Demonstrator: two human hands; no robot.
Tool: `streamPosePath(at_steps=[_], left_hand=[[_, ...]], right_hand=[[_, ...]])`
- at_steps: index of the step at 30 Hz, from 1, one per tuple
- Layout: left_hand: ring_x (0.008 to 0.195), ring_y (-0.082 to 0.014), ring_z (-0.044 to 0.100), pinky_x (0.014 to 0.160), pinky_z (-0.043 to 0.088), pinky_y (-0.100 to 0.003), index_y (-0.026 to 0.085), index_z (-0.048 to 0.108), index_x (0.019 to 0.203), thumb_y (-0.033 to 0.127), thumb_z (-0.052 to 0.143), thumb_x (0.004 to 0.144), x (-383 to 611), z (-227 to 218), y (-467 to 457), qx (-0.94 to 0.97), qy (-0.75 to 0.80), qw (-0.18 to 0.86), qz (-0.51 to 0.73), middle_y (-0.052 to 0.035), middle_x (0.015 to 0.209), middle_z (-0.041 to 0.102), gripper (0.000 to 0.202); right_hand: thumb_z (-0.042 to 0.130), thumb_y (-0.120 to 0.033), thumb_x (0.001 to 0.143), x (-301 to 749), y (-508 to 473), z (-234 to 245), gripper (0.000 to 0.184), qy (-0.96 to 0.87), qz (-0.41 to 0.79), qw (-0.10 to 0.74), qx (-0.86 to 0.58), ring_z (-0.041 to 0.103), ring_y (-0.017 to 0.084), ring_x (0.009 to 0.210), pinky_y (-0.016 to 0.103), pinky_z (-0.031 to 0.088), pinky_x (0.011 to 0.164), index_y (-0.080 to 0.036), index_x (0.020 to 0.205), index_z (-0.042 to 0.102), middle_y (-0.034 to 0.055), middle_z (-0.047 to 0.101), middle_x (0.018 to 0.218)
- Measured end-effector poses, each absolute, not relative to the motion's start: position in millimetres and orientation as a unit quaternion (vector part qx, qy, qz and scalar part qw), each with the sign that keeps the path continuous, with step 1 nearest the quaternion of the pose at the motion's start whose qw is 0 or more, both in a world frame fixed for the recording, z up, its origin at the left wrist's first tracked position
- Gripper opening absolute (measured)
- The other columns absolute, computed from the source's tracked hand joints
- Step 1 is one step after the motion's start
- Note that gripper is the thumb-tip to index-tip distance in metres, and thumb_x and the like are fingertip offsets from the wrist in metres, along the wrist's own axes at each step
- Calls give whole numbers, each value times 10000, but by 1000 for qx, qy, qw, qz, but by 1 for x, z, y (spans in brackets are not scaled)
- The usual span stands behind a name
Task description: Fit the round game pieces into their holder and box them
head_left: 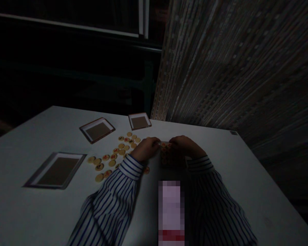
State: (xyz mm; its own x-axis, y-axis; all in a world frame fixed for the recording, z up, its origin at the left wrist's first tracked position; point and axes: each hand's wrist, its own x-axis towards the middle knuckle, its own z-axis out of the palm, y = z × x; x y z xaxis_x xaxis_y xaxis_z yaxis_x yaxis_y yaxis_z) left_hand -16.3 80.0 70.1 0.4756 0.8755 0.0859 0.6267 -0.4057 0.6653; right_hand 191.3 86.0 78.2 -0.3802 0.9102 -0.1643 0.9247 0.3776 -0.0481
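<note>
A small shallow box (173, 160) holding rows of round Chinese chess pieces (166, 147) lies on the table in front of me, its right side in deep shadow. At its far left corner, my left hand (147, 149) is closed, thumb and fingers pinching the box edge. Over the far right part of the box, my right hand (186, 146) is curled with its fingertips pointing down among the pieces. What those fingertips hold, if anything, is hidden. Loose chess pieces (113, 156) lie scattered left of my left hand, some with red or black characters showing, others blank side up.
The white table (228, 191) carries three more shallow framed boxes or lids: one at the left (59, 170), one farther back (97, 130) and one near the far edge (140, 121). A bead-like curtain (220, 68) hangs behind the table. The room is dim.
</note>
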Motion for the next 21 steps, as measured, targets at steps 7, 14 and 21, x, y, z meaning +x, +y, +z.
streamPosePath(at_steps=[7, 14, 21], left_hand=[[918, -191, 618, 833, 457, -285, 149, 639, 1041, 276, 455, 829, -20, 76, 79, 797, 478, 284, 236, -89, 1014, 678, 308], [964, -190, 604, 859, 452, -282, 149, 622, 1064, 305, 455, 833, -32, 87, 79, 780, 482, 270, 294, -76, 1046, 667, 324], [990, -186, 592, 899, 431, -288, 156, 634, 1042, 297, 475, 821, -43, 107, 74, 764, 493, 248, 335, -61, 1053, 666, 307]], right_hand=[[372, -249, 884, 193, 78, 94, 318, 826, -30, 2, 563, 599, 182, 929, 258, 401, 787, -167, 1054, 629, 87, 666, 1034], [365, -223, 886, 186, 64, 116, 319, 826, -11, -55, 561, 576, 183, 964, 270, 386, 833, -162, 1058, 627, 83, 656, 1056], [325, -268, 916, 181, 53, 127, 337, 830, 11, -100, 549, 566, 186, 981, 271, 373, 852, -165, 1044, 620, 84, 650, 1058]])
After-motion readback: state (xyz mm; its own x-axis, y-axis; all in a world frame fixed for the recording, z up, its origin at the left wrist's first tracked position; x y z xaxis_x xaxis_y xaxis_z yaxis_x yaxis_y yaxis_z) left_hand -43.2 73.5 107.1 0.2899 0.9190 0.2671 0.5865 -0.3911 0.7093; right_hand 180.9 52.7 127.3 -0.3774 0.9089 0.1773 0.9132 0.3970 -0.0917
